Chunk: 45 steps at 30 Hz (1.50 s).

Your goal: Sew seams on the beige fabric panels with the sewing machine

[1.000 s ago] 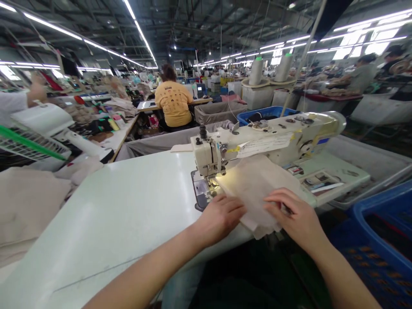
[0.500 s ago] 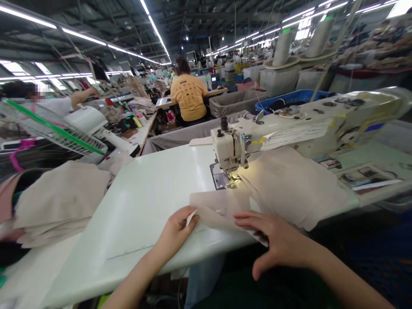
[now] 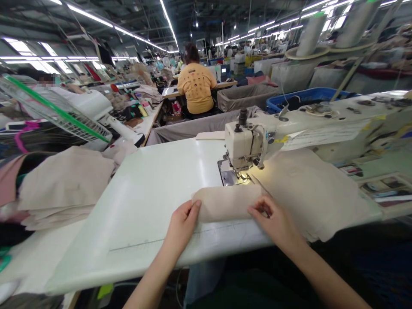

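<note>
Beige cloth, cut as a long flat strip [image 3: 227, 204], lies on the pale green, shiny tabletop [image 3: 154, 193], on the near side of the needle. The left hand [image 3: 183, 221] is closed on its left end, thumb on top. The right hand [image 3: 272, 214] is closed too, with finger and thumb pinched together on its right end. Half a second ago the strip was bent and a bit lifted, and the right hand was spread wide over it. Now it looks much smoother, and both ends are held. To me, that means the strip is being kept straight for the sewing work. A big beige cloth sheet [image 3: 315, 193] lies just to the right; I cannot tell if the two are joined. Right behind the strip is the shiny metal plate [image 3: 230, 178] of the cream-coloured sewing machine [image 3: 243, 143], with a small light glowing by the needle. Farther left sits a floppy pile of beige cloth [image 3: 67, 184]. Past the machine, a person in a yellow shirt [image 3: 196, 88] sits facing away.
</note>
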Available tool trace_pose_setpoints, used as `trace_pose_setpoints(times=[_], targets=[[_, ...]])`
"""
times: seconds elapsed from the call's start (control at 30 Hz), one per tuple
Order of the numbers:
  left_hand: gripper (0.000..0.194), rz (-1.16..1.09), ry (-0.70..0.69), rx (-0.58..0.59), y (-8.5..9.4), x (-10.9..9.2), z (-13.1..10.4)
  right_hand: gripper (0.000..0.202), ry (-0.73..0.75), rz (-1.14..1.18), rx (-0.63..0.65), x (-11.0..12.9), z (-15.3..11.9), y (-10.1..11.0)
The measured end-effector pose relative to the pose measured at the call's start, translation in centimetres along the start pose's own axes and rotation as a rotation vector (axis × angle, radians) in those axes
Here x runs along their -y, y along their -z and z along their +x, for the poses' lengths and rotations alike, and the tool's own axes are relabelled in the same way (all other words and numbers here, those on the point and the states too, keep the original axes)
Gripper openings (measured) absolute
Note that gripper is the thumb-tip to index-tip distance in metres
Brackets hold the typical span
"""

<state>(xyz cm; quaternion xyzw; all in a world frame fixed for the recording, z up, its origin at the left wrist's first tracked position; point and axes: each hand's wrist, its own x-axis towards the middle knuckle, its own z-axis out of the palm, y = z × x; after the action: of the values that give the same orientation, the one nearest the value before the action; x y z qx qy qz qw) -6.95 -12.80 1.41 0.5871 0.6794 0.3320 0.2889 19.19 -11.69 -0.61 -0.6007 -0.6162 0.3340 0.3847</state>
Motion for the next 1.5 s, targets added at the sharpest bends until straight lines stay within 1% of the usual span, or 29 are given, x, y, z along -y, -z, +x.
trace_pose_setpoints(times=[0.03, 0.1, 0.13, 0.2, 0.23, 0.27, 0.33, 0.4, 0.57, 0.8, 1.13, 1.33, 1.5], targets=[[0.043, 0.022, -0.007, -0.024, -0.2, 0.1, -0.1, 0.018, -0.002, -0.019, 0.03, 0.0, 0.2, 0.0], [0.037, 0.04, -0.012, -0.106, -0.6, 0.4, -0.6, 0.023, -0.014, -0.029, 0.06, -0.2, 0.6, -0.1], [0.039, 0.034, -0.011, -0.152, -0.8, 0.6, -1.0, 0.024, -0.016, -0.026, 0.068, -0.4, 0.8, -0.1], [0.055, 0.015, -0.04, -0.208, -1.0, 1.0, -1.8, 0.026, -0.012, -0.022, 0.082, -0.6, 0.9, -0.1], [0.058, 0.012, -0.081, -0.205, -1.1, 1.2, -2.1, 0.026, -0.011, -0.028, 0.085, -0.6, 0.9, -0.1], [0.055, 0.017, -0.138, -0.18, -1.0, 1.3, -2.4, 0.027, -0.012, -0.036, 0.088, -0.6, 0.9, -0.1], [0.042, 0.043, -0.251, -0.117, -0.8, 1.5, -2.7, 0.028, -0.019, -0.048, 0.099, -0.4, 0.8, 0.0], [0.032, 0.074, -0.29, -0.105, -0.6, 1.6, -2.7, 0.028, -0.035, -0.047, 0.114, -0.3, 0.7, 0.0], [0.026, 0.114, -0.246, -0.17, -0.8, 1.7, -2.4, 0.027, -0.047, -0.067, 0.126, -0.6, 0.6, -0.2], [0.026, 0.132, -0.228, -0.18, -1.1, 1.6, -2.5, 0.026, 0.027, -0.129, 0.107, -0.9, 0.5, -0.2], [0.024, 0.162, -0.209, -0.177, -1.0, 1.2, -2.4, 0.028, 0.041, -0.204, 0.13, -1.4, 0.8, -0.2], [0.023, 0.172, -0.197, -0.167, -1.0, 1.2, -2.4, 0.029, 0.05, -0.219, 0.123, -1.8, 0.8, -0.1], [0.024, 0.186, -0.2, -0.172, -1.0, 1.2, -2.4, 0.029, 0.055, -0.216, 0.163, -2.4, 0.9, 0.0]])
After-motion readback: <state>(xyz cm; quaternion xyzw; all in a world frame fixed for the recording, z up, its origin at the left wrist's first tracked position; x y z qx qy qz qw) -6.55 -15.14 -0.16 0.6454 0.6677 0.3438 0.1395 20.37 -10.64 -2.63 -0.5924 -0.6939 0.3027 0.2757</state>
